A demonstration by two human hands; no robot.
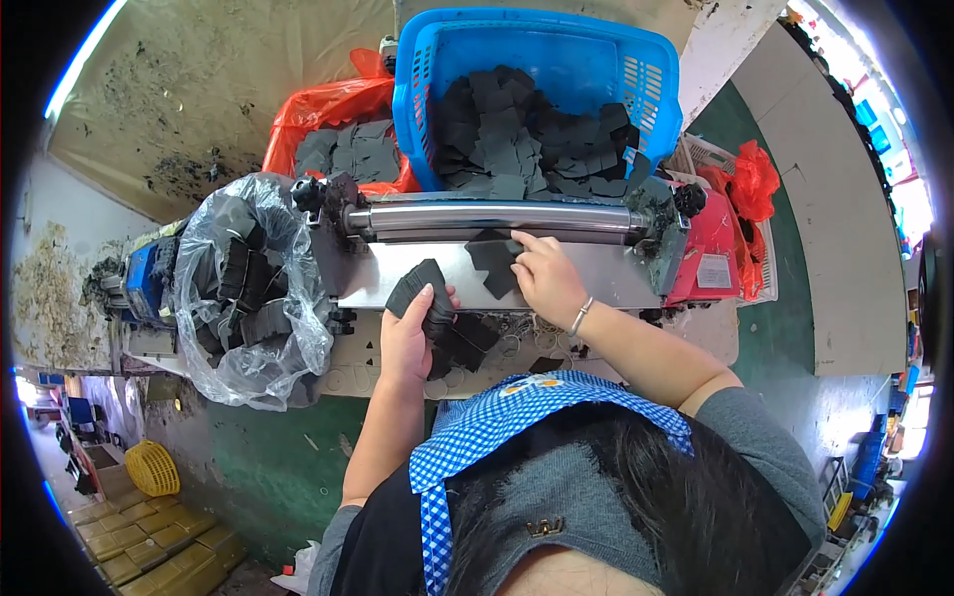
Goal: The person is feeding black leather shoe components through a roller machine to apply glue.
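A thick stack of thin black squares [418, 288] sits in my left hand [405, 333], its fingers wrapped round the lower part. My right hand [549, 283] is over the metal plate [388, 275] of a roller machine. Its index finger stretches toward the roller and touches a few flat black pieces [491, 260]; the other fingers are partly curled at their edge. These pieces lie just in front of the shiny steel roller [497, 218], with their far edge close to it. More black squares [465, 343] lie on the near ledge beside my left hand.
Behind the roller, a blue plastic basket [537, 32] holds many black pieces. A red bag [323, 102] with more stands beside it. Left of the machine is a clear plastic bag [303, 343] of black stacks. The machine's red housing [708, 243] is at the right.
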